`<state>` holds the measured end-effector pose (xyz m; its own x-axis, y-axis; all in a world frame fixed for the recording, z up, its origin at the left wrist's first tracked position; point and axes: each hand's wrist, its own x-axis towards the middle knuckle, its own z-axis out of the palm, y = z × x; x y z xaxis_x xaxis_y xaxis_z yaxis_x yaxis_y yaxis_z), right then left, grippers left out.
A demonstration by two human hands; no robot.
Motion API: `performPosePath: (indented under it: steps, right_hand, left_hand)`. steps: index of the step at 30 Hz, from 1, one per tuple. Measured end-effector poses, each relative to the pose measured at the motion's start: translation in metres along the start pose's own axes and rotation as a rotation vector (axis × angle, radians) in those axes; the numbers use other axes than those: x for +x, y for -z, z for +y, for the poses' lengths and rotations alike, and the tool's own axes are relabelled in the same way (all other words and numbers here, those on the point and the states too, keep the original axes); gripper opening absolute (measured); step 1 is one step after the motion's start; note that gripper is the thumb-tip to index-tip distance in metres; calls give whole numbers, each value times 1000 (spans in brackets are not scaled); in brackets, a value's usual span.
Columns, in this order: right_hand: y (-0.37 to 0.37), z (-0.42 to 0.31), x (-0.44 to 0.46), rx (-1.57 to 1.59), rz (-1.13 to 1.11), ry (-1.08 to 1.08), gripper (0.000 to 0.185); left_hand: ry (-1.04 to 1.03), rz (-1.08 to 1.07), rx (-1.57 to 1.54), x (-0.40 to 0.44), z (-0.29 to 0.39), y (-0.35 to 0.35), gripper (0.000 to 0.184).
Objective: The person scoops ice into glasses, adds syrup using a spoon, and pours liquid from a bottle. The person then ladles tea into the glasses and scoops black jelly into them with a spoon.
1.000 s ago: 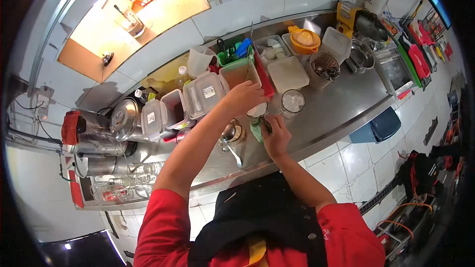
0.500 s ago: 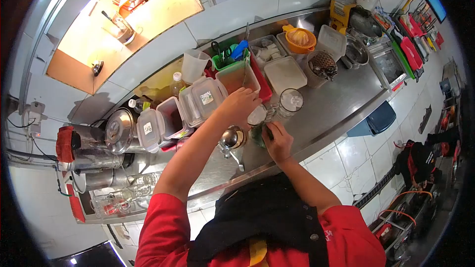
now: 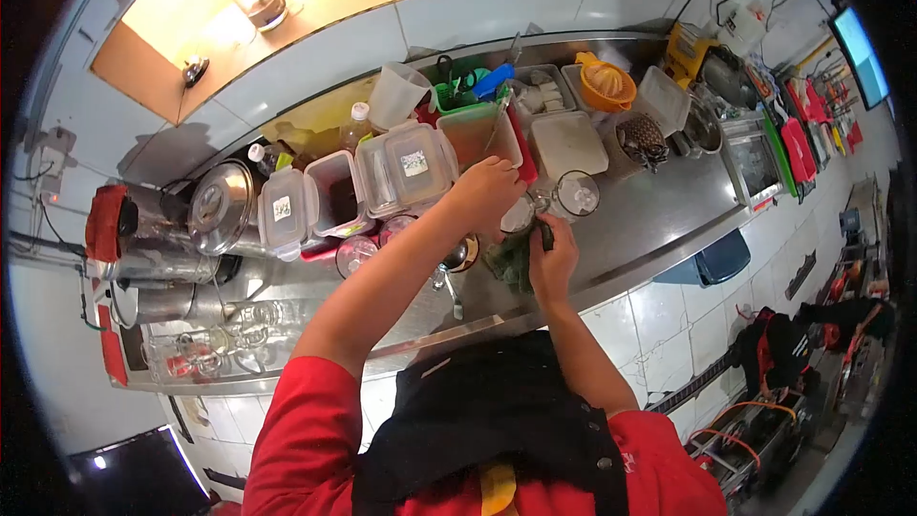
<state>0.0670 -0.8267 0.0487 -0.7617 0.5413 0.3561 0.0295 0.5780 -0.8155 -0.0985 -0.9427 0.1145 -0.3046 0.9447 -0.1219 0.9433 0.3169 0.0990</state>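
My left hand (image 3: 489, 189) is over the near side of an open container (image 3: 471, 137), its fingertips pressed together beside a glass with white contents (image 3: 518, 216); what they pinch, if anything, is hidden. Just right of that glass, my right hand (image 3: 556, 253) closes around a dark green thing (image 3: 545, 235). Under and beside it a crumpled green bundle (image 3: 512, 263) rests on the steel counter. A second glass with ice-like pieces (image 3: 578, 194) stands behind my right hand.
Lidded tubs (image 3: 411, 167), a lidded pale box (image 3: 569, 144) and an orange juicer (image 3: 607, 83) line the back. A metal-topped jar (image 3: 463, 253) and spoon (image 3: 454, 298) are left of the bundle. Glass mugs (image 3: 224, 339) lie at the left end of the counter (image 3: 659, 215).
The camera view has shifted. Both hands stay close to the white-filled glass. More of the green bundle shows beside my right hand than half a second ago.
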Motion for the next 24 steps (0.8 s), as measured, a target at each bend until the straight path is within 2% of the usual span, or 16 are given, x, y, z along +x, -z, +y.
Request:
performPosePath:
  steps: [3, 5, 8, 10, 11, 13, 14, 16, 17, 19, 21, 22, 23, 24]
  right_hand:
    - [-1, 4, -7, -27, -21, 63, 16]
    - [-3, 12, -10, -41, -29, 113, 16]
    - [4, 18, -11, -103, -63, 235, 15]
    - [16, 19, -9, -187, -268, 279, 15]
    - [19, 24, -13, -190, -266, 287, 15]
    - [26, 33, -26, -227, -518, 264, 17]
    - [29, 34, -34, -229, -512, 275, 17]
    - [34, 30, -53, -76, -597, 9, 19]
    - [40, 30, -55, -77, -588, 9, 19]
    - [51, 28, -53, -9, -998, 196, 21]
    - [58, 34, -45, -10, -921, 225, 23]
    - [58, 36, -40, -12, -849, 252, 25]
    - [61, 29, -31, 3, -724, 100, 28]
    - [65, 19, -19, 20, -594, -58, 32]
  left_hand:
    - [-41, 105, 80, -2, 0, -1, 81]
    - [-36, 5, 61, -1, 1, 4, 84]
    - [-23, -27, 52, 3, -1, -4, 86]
    - [-16, -3, 54, 1, -1, -7, 88]
    - [-13, 14, 59, 0, -2, -8, 90]
    - [1, 15, 62, -6, 4, 2, 95]
    - [11, 5, 63, -9, 7, 8, 101]
    - [29, 34, 73, -12, 9, 5, 106]
    - [47, 55, 78, -13, 10, 3, 111]
    - [38, 131, 86, -23, 18, 12, 112]
    - [28, 197, 95, -41, 31, 27, 113]
    - [16, 340, 16, -53, 42, 40, 104]
    - [0, 477, -71, -65, 55, 50, 95]
    - [16, 381, -189, -77, 68, 57, 84]
